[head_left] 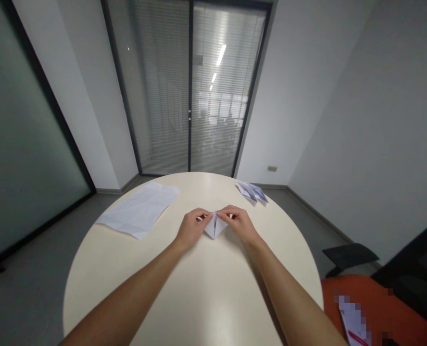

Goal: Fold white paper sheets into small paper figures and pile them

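A small folded white paper piece (214, 226) lies near the middle of a round cream table (199, 298). My left hand (192, 227) pinches its left upper edge with curled fingers. My right hand (239, 222) pinches its right upper edge the same way. Both hands rest on the tabletop, and the paper's pointed tip faces me between them.
A stack of flat, creased white sheets (139, 210) lies at the table's far left. Folded paper pieces (252, 191) sit at the far right edge. An orange chair (375, 307) with a dark armrest (348, 253) stands at the right. Glass doors with blinds (190, 86) are behind.
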A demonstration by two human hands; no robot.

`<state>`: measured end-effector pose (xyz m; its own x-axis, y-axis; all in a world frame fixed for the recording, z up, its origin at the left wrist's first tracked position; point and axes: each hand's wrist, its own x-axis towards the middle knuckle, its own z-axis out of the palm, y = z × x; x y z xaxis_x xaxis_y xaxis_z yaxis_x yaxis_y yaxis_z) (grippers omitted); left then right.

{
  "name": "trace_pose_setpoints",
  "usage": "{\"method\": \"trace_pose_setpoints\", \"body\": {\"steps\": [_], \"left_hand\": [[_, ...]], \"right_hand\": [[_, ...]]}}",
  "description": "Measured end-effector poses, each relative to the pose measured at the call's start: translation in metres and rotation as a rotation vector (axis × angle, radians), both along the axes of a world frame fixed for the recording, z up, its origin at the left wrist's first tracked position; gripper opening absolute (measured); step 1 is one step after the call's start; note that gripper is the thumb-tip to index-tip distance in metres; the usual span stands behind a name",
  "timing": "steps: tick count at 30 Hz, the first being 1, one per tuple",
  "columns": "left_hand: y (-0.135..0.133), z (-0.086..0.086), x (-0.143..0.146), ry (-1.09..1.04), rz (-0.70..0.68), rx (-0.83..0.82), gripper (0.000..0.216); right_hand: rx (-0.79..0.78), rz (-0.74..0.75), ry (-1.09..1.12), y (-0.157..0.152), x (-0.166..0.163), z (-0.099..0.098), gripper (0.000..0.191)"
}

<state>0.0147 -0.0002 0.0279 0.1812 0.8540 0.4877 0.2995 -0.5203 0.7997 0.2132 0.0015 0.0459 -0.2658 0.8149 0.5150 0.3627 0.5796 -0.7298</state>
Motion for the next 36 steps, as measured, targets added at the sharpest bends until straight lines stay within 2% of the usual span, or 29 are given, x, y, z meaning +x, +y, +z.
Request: {"method": "trace_pose_setpoints", "body": {"steps": [5,12,21,30,36], "left_hand": [[0.003,0.000,-0.003,-0.059,0.026,-0.006,0.025],[0.018,-0.012,-0.008,-0.248,0.062,-0.086,0.028],[0.034,-0.024,-0.015,-0.465,0.125,-0.197,0.036],[0.038,-0.028,-0.022,-0.447,0.250,-0.250,0.034],[0.045,-0.036,-0.027,-0.381,0.320,-0.272,0.030]], "right_hand": [[-0.052,-0.054,0.071,0.002,0.001,-0.002,0.029],[-0.153,-0.137,0.288,0.010,0.003,-0.007,0.040],[-0.156,-0.194,0.389,0.019,0.009,-0.017,0.045],[-0.152,-0.355,0.359,0.022,0.014,-0.019,0.060],[-0.184,-0.394,0.304,0.028,0.020,-0.028,0.056]]}}
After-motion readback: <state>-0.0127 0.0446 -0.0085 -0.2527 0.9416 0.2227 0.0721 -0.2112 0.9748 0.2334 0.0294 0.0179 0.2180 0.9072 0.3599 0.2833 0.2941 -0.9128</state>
